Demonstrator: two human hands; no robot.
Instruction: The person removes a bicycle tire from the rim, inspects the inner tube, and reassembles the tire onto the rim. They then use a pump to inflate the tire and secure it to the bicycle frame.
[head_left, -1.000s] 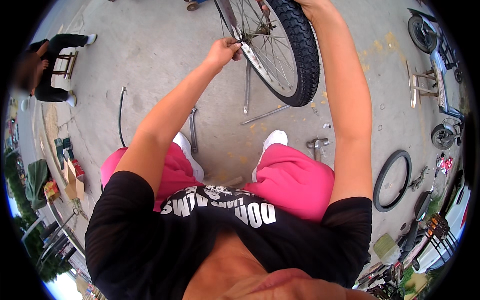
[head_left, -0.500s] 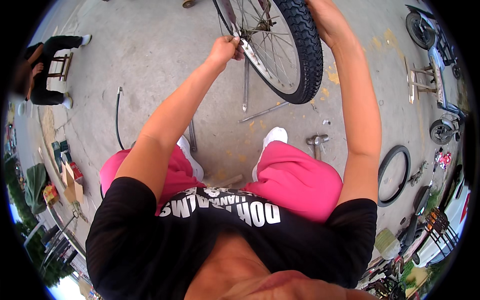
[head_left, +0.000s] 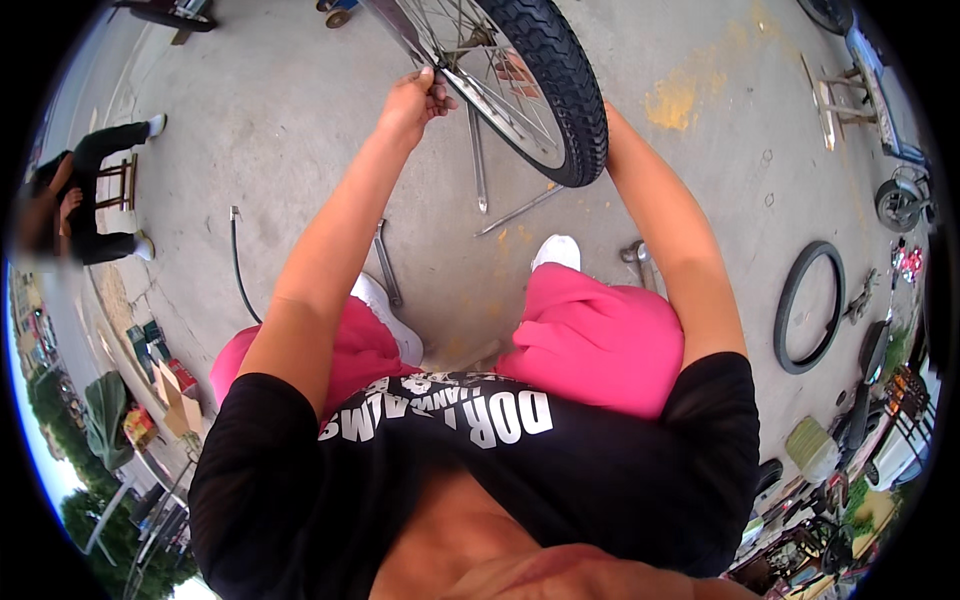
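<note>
A bicycle wheel [head_left: 578, 105] with a knobby black tyre stands tilted in front of me, its top cut off by the picture's edge. My left hand [head_left: 412, 105] is at the wheel's left side, thumb and fingers pinched together beside the silver rim [head_left: 497, 118]. What lies between those fingers is too small to make out. Behind the tyre reaches my right hand [head_left: 516, 74]; its fingers show partly through the spokes near the hub [head_left: 478, 40], and whether they grip anything is hidden. A long metal bar [head_left: 478, 165] lies on the ground below the wheel.
Around my feet lie a wrench [head_left: 387, 265], a thin metal rod [head_left: 522, 210] and a hammer [head_left: 634, 254]. A black hose [head_left: 240, 262] is at left. A loose tyre [head_left: 785, 305] and a blue scooter [head_left: 880, 95] are at right. A person [head_left: 100, 190] sits far left.
My right hand has gone from the tyre's outer side to behind the wheel. The wheel and my left hand now appear farther left and higher, as the whole view has shifted.
</note>
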